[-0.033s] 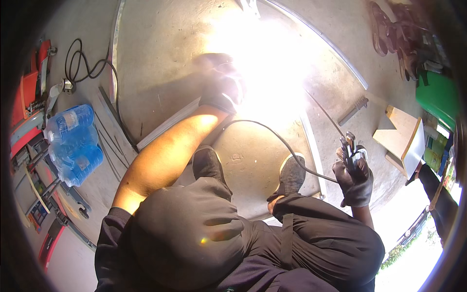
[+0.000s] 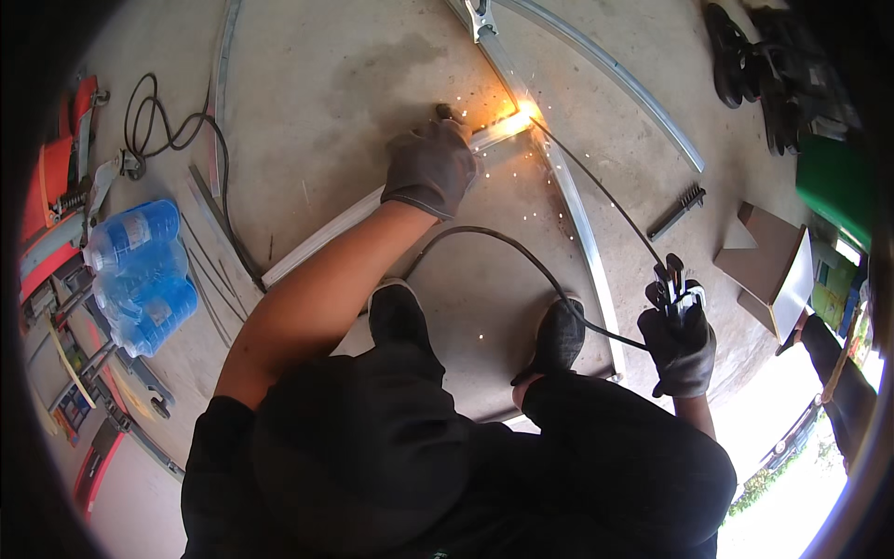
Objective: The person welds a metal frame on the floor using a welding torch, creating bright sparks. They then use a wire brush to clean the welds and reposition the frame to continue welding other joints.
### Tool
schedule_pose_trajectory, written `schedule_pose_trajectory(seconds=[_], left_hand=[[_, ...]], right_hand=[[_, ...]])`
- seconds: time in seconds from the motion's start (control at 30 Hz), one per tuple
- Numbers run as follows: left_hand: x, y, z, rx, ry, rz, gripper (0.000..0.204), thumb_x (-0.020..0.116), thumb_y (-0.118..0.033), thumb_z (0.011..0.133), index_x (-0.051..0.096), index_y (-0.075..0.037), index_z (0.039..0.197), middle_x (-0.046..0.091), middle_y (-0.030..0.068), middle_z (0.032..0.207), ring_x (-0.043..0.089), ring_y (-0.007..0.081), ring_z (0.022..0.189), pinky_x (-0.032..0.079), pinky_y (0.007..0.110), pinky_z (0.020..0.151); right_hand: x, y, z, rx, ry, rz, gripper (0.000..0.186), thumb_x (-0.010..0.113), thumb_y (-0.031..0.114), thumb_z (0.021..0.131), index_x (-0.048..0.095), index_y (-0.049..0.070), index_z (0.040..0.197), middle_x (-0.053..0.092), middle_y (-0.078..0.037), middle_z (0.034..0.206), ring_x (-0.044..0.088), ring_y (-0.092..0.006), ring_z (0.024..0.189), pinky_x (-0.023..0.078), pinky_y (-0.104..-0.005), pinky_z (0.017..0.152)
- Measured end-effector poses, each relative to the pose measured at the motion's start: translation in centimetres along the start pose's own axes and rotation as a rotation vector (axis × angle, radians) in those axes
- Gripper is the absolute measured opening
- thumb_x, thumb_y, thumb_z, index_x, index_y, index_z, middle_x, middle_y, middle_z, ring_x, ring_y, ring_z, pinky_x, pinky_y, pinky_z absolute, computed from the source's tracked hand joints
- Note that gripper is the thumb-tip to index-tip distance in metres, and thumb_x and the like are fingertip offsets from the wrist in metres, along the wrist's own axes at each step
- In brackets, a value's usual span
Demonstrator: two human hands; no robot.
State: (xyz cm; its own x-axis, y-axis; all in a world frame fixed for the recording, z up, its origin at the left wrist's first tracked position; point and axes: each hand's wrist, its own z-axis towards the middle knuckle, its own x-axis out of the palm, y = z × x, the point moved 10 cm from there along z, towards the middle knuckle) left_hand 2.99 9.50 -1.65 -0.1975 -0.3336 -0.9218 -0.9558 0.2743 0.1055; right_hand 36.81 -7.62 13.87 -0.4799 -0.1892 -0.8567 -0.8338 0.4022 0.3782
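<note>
Metal bar [image 2: 326, 233] lies on floor [image 2: 307, 112], long axis running near-left to sparking far-right end. Left hand [image 2: 430, 170], nearer, covers it, grip unclear; right hand [image 2: 682, 349] clenches electrode holder [image 2: 670, 283].

I observe the concrete floor [image 2: 298, 121] carrying 1 metal bar [image 2: 321, 239] at my left hand [image 2: 431, 170], 1 black brush [image 2: 677, 212] ahead of my right hand [image 2: 678, 345].

Two gloved hands [image 2: 430, 168] [image 2: 678, 352], one electrode holder [image 2: 671, 285], one welding rod [image 2: 596, 179], one wire brush [image 2: 676, 213]
</note>
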Motion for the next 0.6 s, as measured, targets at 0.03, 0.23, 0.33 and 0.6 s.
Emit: schedule_pose_trajectory(seconds=[0.03,0.23,0.33,0.6], left_hand=[[-0.2,-0.1,0.2,0.047,-0.118,-0.116,0.025,0.061,-0.032,0.097,0.074,-0.013,0.107,0.074,0.0054,0.103,0.075,0.0259,0.093,0.054,0.052,0.067],[-0.7,-0.4,-0.3,0.017,-0.148,-0.064,0.027,0.059,-0.035,0.098,0.072,-0.013,0.105,0.075,0.0059,0.100,0.075,0.0261,0.092,0.054,0.052,0.065],[-1.1,0.0,-0.5,0.010,-0.200,-0.050,0.026,0.059,-0.034,0.098,0.072,-0.013,0.106,0.075,0.0061,0.101,0.075,0.0263,0.093,0.055,0.052,0.066],[-1.2,0.1,-0.3,0.021,-0.169,-0.039,0.027,0.060,-0.034,0.098,0.073,-0.013,0.108,0.075,0.0050,0.100,0.076,0.0247,0.094,0.055,0.051,0.066]], right_hand=[[-0.6,0.0,-0.3,0.069,0.015,0.030,0.023,0.076,0.022,0.083,0.071,0.011,0.102,0.078,-0.013,0.089,0.077,-0.0339,0.083,0.061,-0.0411,0.077],[-0.4,-0.1,-0.3,0.099,0.027,0.134,0.026,0.076,0.021,0.084,0.071,0.010,0.107,0.078,-0.014,0.091,0.077,-0.0332,0.084,0.060,-0.0401,0.077],[0.1,-0.5,-0.2,0.058,0.040,0.046,0.027,0.077,0.022,0.083,0.070,0.010,0.106,0.076,-0.014,0.089,0.076,-0.0338,0.080,0.060,-0.0409,0.075],[0.6,0.0,0.1,0.065,0.039,0.053,0.029,0.077,0.022,0.082,0.068,0.010,0.108,0.074,-0.012,0.085,0.073,-0.0328,0.075,0.059,-0.0422,0.072]])
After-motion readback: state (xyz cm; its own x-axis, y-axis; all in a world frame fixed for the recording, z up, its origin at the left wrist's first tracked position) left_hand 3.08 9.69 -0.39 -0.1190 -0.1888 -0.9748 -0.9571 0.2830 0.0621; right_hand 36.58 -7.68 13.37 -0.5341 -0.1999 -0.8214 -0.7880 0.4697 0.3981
